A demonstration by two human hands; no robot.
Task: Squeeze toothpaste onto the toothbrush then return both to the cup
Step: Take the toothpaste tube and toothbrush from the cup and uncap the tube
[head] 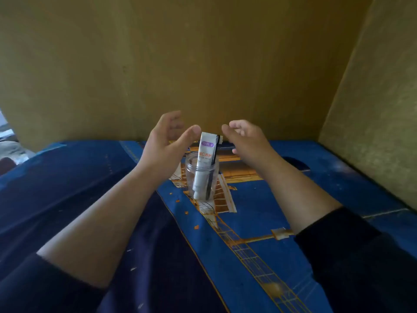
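Note:
A clear plastic cup [189,170] stands on the blue patterned bed sheet. Inside it a white toothpaste tube [205,154] stands cap down, leaning slightly. Beside the tube stands a black toothbrush [214,154], its white head up at the tube's top right. My left hand [165,143] hovers just left of the tube's top, fingers apart, the thumb tip close to the tube. To the right of the toothbrush head is my right hand [244,137], fingers spread and a little blurred. Neither hand holds anything.
A blue sheet with an orange and white print [248,222] covers the bed. A darker blue cloth [79,177] lies on the left. Yellow-brown walls [203,64] close the back and right side. Some pale clutter [11,143] shows at the far left edge.

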